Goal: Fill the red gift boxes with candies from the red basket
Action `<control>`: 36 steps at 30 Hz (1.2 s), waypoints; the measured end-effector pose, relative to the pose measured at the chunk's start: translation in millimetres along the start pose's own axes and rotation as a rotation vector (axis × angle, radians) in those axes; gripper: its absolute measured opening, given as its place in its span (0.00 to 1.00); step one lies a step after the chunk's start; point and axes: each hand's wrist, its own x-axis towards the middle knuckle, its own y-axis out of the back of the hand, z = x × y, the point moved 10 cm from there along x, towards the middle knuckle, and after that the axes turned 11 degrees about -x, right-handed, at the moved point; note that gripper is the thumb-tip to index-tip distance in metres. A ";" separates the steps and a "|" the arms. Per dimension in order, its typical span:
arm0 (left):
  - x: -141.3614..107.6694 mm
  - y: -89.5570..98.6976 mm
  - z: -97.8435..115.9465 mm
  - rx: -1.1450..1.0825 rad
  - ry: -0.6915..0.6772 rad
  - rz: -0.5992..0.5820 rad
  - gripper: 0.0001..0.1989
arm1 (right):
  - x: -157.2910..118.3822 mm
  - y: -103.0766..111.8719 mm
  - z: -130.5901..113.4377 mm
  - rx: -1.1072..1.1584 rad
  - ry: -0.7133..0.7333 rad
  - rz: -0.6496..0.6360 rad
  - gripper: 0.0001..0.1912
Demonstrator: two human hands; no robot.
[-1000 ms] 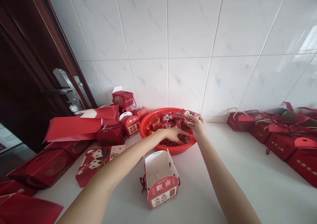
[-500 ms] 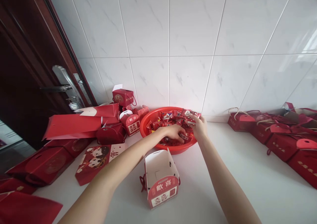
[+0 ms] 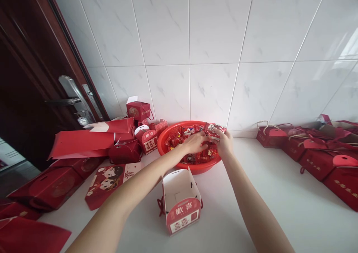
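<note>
A red plastic basket [image 3: 165,148] full of wrapped sweets [image 3: 191,158] stands against the wall. Over its middle, my left hand [image 3: 196,142] reaches down with its fingers apart among the sweets; nothing shows in its grasp. My right hand [image 3: 225,143] is at the basket's right side, closed on red wrapped sweets [image 3: 212,128] with white lettering, pinched between thumb and fingers. Right in front of the basket sits an open gift box [image 3: 183,214], red and white outside, white inside, with red cords at its sides. Its visible interior shows no sweets.
Red gift boxes and bags [image 3: 81,143] crowd the left side, near a dark door [image 3: 25,59]. A box with cartoon figures [image 3: 107,182] lies beside my left forearm. More red boxes with cord handles [image 3: 316,160] line the right side. A tiled wall [image 3: 212,89] closes the back.
My left hand has moved back and up a little within the basket, leaving the small sweet that was by its fingers. My right hand has stayed in place with its sweets.
</note>
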 end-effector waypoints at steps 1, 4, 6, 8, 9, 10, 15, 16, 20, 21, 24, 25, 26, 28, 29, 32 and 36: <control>0.0 -10.9 11.4 -0.016 -0.087 -0.076 0.16 | 0.5 0.8 1.5 -0.007 -0.009 0.006 0.14; -3.6 -38.8 26.7 -0.014 -0.225 -0.279 0.15 | 1.4 2.2 4.2 -0.020 -0.025 0.017 0.15; -2.1 -42.6 18.0 -0.002 -0.173 -0.306 0.20 | 1.3 2.5 4.1 -0.020 -0.026 0.021 0.15; 1.7 -34.4 3.8 -0.026 -0.082 -0.251 0.26 | 1.0 1.8 3.3 -0.019 -0.022 0.016 0.15; 3.3 -28.2 -3.3 -0.043 -0.041 -0.211 0.29 | 0.9 1.1 2.4 -0.016 -0.016 0.010 0.15; 4.4 -22.3 -9.2 -0.056 -0.012 -0.175 0.31 | 0.8 0.3 1.5 -0.013 -0.008 0.003 0.14; 5.5 -14.9 -17.1 -0.058 -0.003 -0.162 0.32 | 1.1 -1.4 0.3 -0.020 0.007 -0.015 0.14; 5.3 -16.4 -16.2 -0.050 -0.007 -0.177 0.32 | 1.1 -1.2 0.6 -0.024 0.006 -0.013 0.14; 3.9 -21.7 -12.4 0.000 0.009 -0.228 0.24 | 0.6 -0.7 2.0 -0.014 -0.009 -0.007 0.14; 3.7 -22.0 -12.5 0.012 0.023 -0.231 0.22 | 0.5 -1.0 2.2 -0.011 -0.011 -0.009 0.14; 3.7 -20.4 -15.7 0.037 0.068 -0.215 0.15 | 1.0 -1.0 2.2 -0.015 -0.005 -0.005 0.15; 3.5 -19.5 -17.4 0.038 0.082 -0.207 0.13 | 1.4 -0.9 2.4 -0.018 -0.003 -0.004 0.15; 3.1 -18.5 -19.3 0.035 0.093 -0.202 0.11 | 1.9 -1.0 2.6 -0.018 0.000 -0.003 0.15; 1.4 -15.8 -22.6 0.013 0.104 -0.195 0.08 | 2.7 -1.7 2.8 -0.017 0.008 -0.009 0.14; 0.2 -13.4 -23.8 -0.006 0.104 -0.188 0.07 | 3.0 -2.2 2.8 -0.016 0.011 -0.014 0.14; -3.9 0.4 -25.6 -0.088 0.087 -0.123 0.04 | 3.1 -2.7 1.7 -0.017 0.024 -0.022 0.14; -14.2 24.9 -31.2 -0.209 0.080 0.054 0.12 | 1.9 -6.6 1.1 -0.024 0.016 -0.075 0.15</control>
